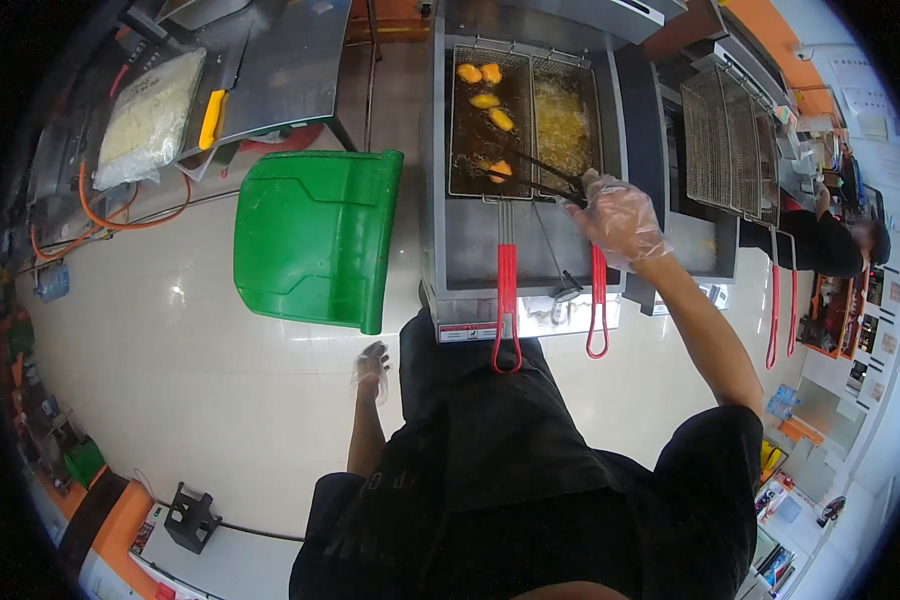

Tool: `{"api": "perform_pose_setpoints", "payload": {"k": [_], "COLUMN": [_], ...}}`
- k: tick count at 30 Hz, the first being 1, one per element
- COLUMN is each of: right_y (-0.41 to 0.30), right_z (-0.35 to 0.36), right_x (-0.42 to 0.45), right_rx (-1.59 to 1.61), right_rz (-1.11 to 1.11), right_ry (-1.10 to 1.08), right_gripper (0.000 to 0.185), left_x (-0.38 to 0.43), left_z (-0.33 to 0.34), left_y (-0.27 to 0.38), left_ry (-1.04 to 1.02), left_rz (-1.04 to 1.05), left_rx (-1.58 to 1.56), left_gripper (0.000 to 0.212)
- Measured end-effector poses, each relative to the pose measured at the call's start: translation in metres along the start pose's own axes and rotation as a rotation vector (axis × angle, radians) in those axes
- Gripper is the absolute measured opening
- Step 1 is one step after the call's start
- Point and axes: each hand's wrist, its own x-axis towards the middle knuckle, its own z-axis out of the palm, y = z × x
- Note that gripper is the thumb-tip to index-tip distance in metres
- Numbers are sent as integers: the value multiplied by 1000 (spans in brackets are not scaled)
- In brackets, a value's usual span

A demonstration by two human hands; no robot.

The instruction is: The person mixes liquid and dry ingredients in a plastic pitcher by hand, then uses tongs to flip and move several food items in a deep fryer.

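Note:
My right hand [621, 217], in a clear plastic glove, is shut on a pair of dark tongs [544, 187]. The tips of the tongs reach a golden fried piece [501, 171] in the left fryer basket [461, 120]; whether they grip it I cannot tell. Several more golden pieces [484, 100] float in dark oil farther up that basket. Pale bubbling oil [562, 116] fills the right basket [598, 142]. My left hand [371, 367], also gloved, hangs low beside my leg with curled fingers. Something dark shows at its fingertips, too small to make out.
Red basket handles [507, 277] jut over the fryer's front edge [469, 292]. A green plastic bin lid [311, 240] stands at left, near a steel table [289, 67] bearing a yellow-handled knife [211, 120] and a bagged pale food [154, 116]. Wire baskets [724, 142] hang at right. Another person [817, 240] is beyond.

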Motion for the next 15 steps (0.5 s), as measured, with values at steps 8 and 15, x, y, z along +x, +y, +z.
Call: {"api": "perform_pose_setpoints", "payload": {"k": [8, 15], "right_y": [5, -12], "right_z": [-55, -30], "right_x": [25, 42], "right_rx": [365, 937], "right_rz": [553, 674], "right_ry": [-345, -489], "right_gripper": [57, 67], "left_x": [1, 0], "left_z": [-11, -2], "left_y": [-10, 3], "left_ry": [-20, 1], "left_rz": [11, 34], "left_rx": [-56, -8], "left_gripper": [46, 41]}}
